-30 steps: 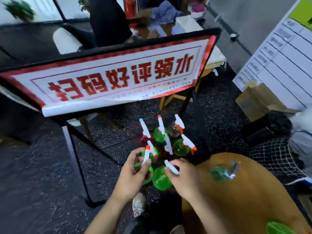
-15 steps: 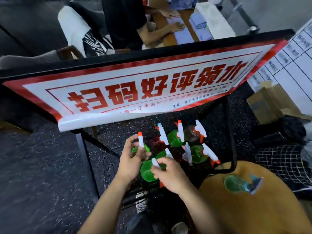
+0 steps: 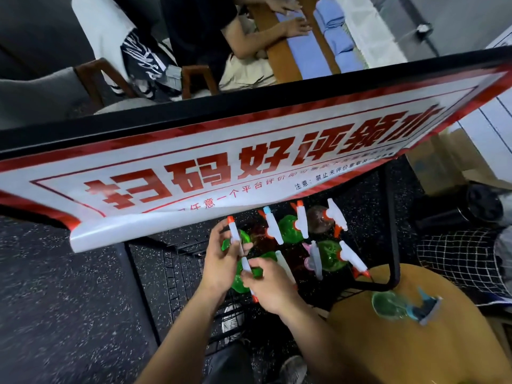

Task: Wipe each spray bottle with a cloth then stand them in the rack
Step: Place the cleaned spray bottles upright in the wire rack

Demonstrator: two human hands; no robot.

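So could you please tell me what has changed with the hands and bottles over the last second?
The left hand lifted its orange-tipped bottle higher and farther into the rack. The right hand kept its grip on the green bottle beside it. The blue-nozzled bottle stayed lying on the round table.

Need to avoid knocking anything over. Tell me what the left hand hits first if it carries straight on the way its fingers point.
The left hand points up and away, toward the back of the rack. Past the white spray head it pinches, the first thing in line looks like the curled lower edge of the banner, though depth is unclear.
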